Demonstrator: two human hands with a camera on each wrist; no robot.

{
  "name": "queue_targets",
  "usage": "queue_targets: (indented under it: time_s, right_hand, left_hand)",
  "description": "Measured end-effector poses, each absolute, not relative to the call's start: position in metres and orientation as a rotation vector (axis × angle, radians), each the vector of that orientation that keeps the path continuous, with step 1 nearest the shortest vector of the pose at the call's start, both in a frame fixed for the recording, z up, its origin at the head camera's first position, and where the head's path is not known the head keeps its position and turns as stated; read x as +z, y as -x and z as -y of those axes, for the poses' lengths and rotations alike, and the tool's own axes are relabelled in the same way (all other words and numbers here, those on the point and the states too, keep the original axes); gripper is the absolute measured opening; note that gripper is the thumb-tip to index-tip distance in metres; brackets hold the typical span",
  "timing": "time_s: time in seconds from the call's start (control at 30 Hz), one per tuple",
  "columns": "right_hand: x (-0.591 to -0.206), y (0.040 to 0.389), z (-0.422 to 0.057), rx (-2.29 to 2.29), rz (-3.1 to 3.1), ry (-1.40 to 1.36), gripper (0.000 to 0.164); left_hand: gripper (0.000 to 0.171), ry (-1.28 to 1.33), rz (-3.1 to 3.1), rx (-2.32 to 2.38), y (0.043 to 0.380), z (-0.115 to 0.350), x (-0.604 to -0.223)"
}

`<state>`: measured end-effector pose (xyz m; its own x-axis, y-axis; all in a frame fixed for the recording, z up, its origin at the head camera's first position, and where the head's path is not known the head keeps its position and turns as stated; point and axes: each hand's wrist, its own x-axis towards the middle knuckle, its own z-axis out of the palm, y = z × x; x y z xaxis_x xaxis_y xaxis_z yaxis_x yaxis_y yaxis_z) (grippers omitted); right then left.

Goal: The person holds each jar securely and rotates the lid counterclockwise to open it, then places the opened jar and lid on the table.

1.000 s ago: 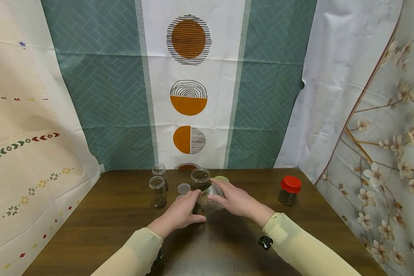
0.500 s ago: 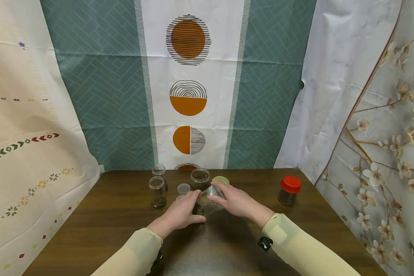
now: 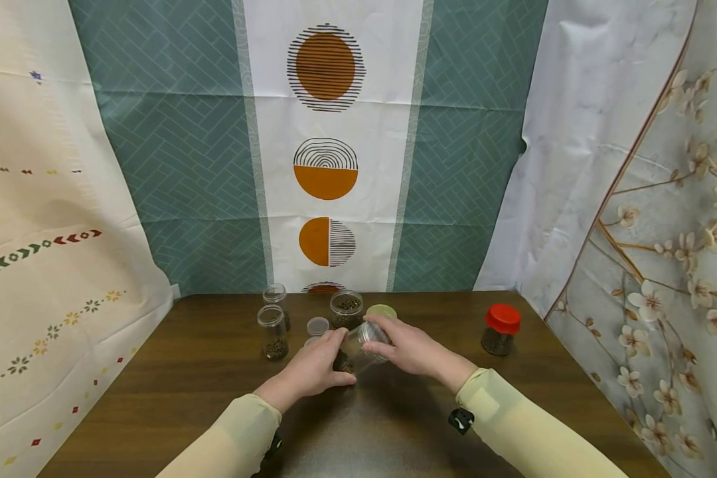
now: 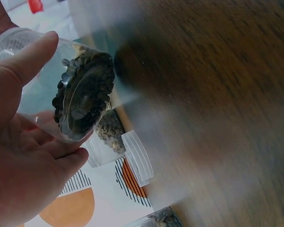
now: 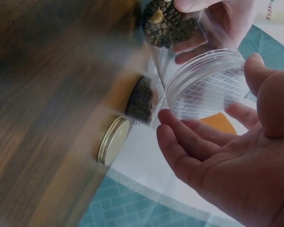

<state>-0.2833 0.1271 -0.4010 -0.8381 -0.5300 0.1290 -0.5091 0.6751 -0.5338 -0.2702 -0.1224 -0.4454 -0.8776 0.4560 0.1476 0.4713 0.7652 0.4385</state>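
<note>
1. Left hand (image 3: 313,367), curled round a smooth, clear cylindrical jar (image 4: 83,97).
2. Right hand (image 3: 409,345), gripping its ribbed transparent lid (image 5: 203,73).
3. Jar tilted over wood-grained table (image 3: 173,378), between hands; rounded dark granules (image 5: 168,30) inside.

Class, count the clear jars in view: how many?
5: held jar, centre; nearer left jar; farther left jar; wide jar, back centre; red-lidded jar, right. More may be hidden.

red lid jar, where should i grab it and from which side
Probably best around the clear body of the red-lidded jar, just under its red lid, with the right hand coming from the near left. The jar stands upright, apart from the others, and its lid looks slightly wider than the body.
</note>
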Motion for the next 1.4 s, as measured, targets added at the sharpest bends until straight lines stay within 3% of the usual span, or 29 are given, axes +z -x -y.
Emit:
queue_targets:
  time_s: [1.4]
  right_hand:
    - [-0.3985, 0.2815, -0.1334, -0.918, -2.755, 1.070, 0.064]
  left_hand:
    - [0.091, 0.761, 2.925, -0.759, 0.2686, 0.1235, -0.4457]
